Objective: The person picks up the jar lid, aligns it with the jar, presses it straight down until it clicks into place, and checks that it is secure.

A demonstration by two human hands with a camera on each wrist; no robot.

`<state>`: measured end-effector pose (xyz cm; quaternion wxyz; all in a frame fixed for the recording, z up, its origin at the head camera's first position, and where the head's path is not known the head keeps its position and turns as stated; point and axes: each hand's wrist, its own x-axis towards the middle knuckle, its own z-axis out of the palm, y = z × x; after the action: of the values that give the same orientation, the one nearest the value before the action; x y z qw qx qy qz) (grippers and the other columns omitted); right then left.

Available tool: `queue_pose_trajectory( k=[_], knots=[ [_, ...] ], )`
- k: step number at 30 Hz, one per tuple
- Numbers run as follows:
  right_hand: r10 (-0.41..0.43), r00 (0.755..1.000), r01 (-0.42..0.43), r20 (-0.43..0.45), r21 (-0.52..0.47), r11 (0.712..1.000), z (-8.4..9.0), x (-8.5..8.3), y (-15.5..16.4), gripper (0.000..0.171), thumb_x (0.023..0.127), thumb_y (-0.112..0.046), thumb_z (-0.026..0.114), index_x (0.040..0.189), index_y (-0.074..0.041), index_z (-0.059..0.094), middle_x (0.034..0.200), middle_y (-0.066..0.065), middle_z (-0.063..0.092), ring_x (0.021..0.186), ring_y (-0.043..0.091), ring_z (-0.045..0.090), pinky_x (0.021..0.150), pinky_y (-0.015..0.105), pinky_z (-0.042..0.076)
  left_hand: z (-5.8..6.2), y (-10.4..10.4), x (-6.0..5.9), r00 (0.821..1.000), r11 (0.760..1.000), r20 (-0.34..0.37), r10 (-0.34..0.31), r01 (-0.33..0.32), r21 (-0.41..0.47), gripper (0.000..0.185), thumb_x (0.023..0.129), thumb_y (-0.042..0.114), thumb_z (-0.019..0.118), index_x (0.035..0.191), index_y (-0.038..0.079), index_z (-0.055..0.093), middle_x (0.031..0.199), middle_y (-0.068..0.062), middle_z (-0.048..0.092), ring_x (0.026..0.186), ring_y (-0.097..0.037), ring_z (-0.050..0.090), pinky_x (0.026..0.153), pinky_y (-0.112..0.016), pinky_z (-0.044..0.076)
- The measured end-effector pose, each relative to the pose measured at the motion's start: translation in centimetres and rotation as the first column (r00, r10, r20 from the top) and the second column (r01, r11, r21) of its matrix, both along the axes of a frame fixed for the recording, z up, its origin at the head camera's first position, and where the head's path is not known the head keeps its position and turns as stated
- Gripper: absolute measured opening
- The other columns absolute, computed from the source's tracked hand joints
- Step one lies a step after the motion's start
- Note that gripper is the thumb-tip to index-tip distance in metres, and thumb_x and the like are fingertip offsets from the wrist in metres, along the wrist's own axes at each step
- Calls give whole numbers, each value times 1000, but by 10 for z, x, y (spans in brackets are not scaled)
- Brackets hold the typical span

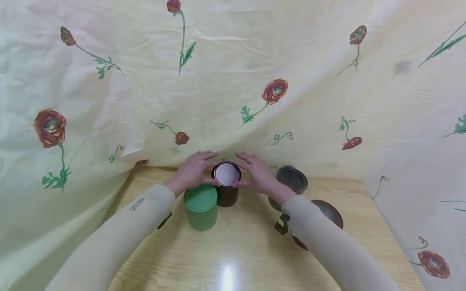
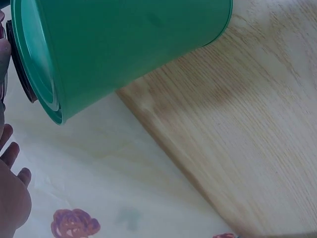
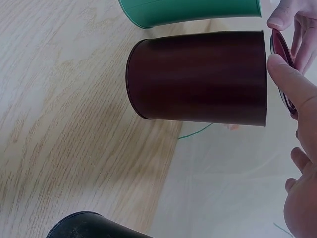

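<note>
A brown can (image 1: 226,190) stands upright on the wooden table (image 1: 247,250), a little above the middle of the head picture. Its long side points straight up. On top sits a round lid (image 1: 226,173) with a dark rim and a pale middle.

Both hands are at that lid, one on each side. The left hand (image 1: 192,171) comes in from the left, and the right hand (image 1: 257,173) comes in from the right. They look about equally close. Fingertips and thumbs pinch the rim of the lid. In the right wrist picture, at the right edge, the thumb (image 3: 292,79) lies against the lid edge where it meets the can, and the lid looks a tiny bit off the can there. Whether it is fully on or coming off, I cannot tell.

A green can (image 1: 201,207) with its lid on stands just in front of the brown can, toward the left arm. It looks close enough to touch it. Two dark cans (image 1: 291,182) stand to the right, behind the right arm.

Both arms reach forward in pale sleeves, wrists low over the table. A flowery cloth (image 1: 233,81) hangs behind.
</note>
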<state>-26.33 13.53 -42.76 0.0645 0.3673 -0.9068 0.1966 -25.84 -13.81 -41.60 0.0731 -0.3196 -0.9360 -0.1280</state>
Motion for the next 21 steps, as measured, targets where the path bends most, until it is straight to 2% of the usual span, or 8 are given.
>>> queue_pose_trajectory(
  k=[3, 9, 16, 21],
  knots=[
    [-10, 999, 10, 33, -2, 1000, -2, -1, 0, 76, 84, -30, 94, 148, -4, 63, 167, 20, 43, 156, 44, 35, 127, 62, 29, -1, 0, -1, 1000, 1000, 18, 4, -4, 9, 83, 80, 55, 91, 147, 14, 67, 162, -14, 51, 153, -37, 43, 127, -54, 32],
    [-15, 995, 15, 97, -2, 1000, -5, -4, 1, 76, 86, -30, 93, 151, -5, 61, 168, 19, 40, 158, 43, 31, 129, 61, 24, -2, 0, -3, 998, 1000, 55, 10, -11, 9, 83, 80, 55, 91, 148, 13, 66, 163, -15, 50, 153, -37, 43, 128, -53, 32],
    [-29, 989, 30, 142, -5, 1000, -6, -8, 1, 75, 89, -31, 90, 153, -8, 59, 170, 17, 38, 159, 42, 29, 124, 62, 33, -4, 0, -6, 997, 1000, 72, 25, -26, 17, 83, 81, 55, 91, 149, 14, 65, 163, -15, 50, 154, -37, 42, 128, -53, 32],
    [-27, 987, 27, 156, -2, 1000, -6, -9, 0, 74, 90, -31, 89, 153, -7, 59, 170, 18, 38, 159, 43, 29, 124, 62, 34, -6, 0, -7, 995, 999, 91, 30, -33, 31, 83, 81, 53, 91, 149, 15, 65, 163, -15, 50, 154, -37, 41, 127, -54, 32]
  ],
)
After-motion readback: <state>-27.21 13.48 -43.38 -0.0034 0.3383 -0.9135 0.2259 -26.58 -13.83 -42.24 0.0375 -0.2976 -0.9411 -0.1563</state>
